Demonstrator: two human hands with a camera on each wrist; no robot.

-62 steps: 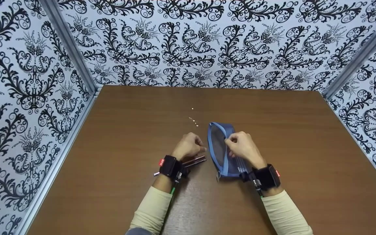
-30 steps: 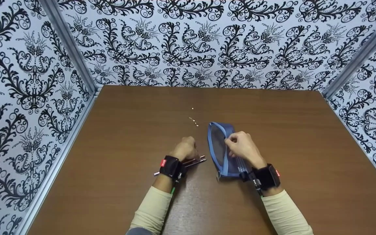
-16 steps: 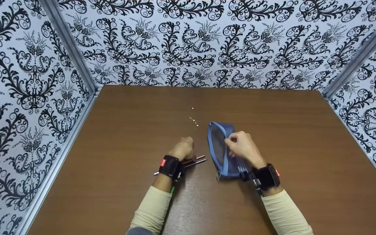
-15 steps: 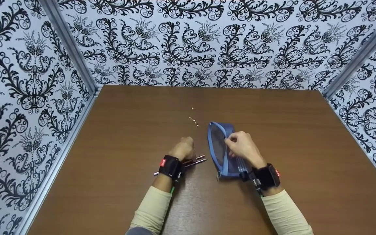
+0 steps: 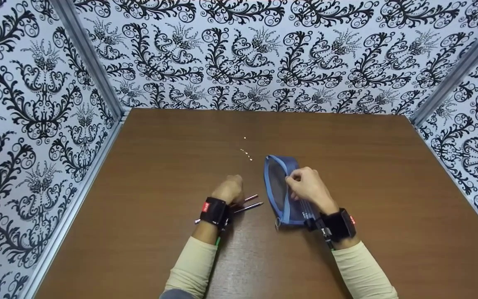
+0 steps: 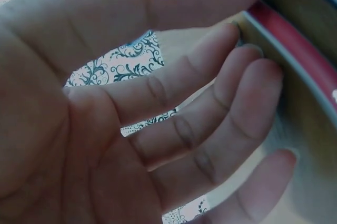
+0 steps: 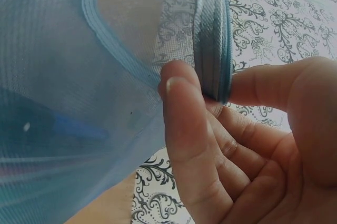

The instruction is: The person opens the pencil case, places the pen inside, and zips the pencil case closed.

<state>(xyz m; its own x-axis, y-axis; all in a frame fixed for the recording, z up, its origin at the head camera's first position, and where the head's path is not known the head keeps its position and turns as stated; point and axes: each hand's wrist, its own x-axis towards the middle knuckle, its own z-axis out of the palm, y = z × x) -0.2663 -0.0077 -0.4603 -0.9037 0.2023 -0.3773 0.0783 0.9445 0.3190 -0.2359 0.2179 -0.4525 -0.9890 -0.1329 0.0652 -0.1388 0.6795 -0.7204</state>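
Observation:
In the head view my left hand (image 5: 229, 190) is over two pencils on the table, left of the pouch. Its thumb and fingertips pinch the reddish pencil (image 5: 251, 198), whose red side (image 6: 297, 37) runs past the fingertips in the left wrist view. Beside it lies a dark pencil (image 5: 249, 207), partly covered by the wrist strap. My right hand (image 5: 308, 187) pinches the zipper edge of a blue mesh pencil case (image 5: 268, 182), holding its mouth apart. Through the mesh (image 7: 121, 108), blurred coloured lengths show inside the case.
Small pale crumbs (image 5: 246, 154) are scattered on the brown table (image 5: 172, 145) beyond the hands. A metal ring (image 5: 278, 224) hangs at the case's near end. Patterned panels (image 5: 239, 54) and metal posts (image 5: 91, 62) enclose the table.
My left hand has gone down to the pencils and taken the reddish one, then drawn slightly left. The two pencils' tips now stand further apart. My right hand and the case have stayed put.

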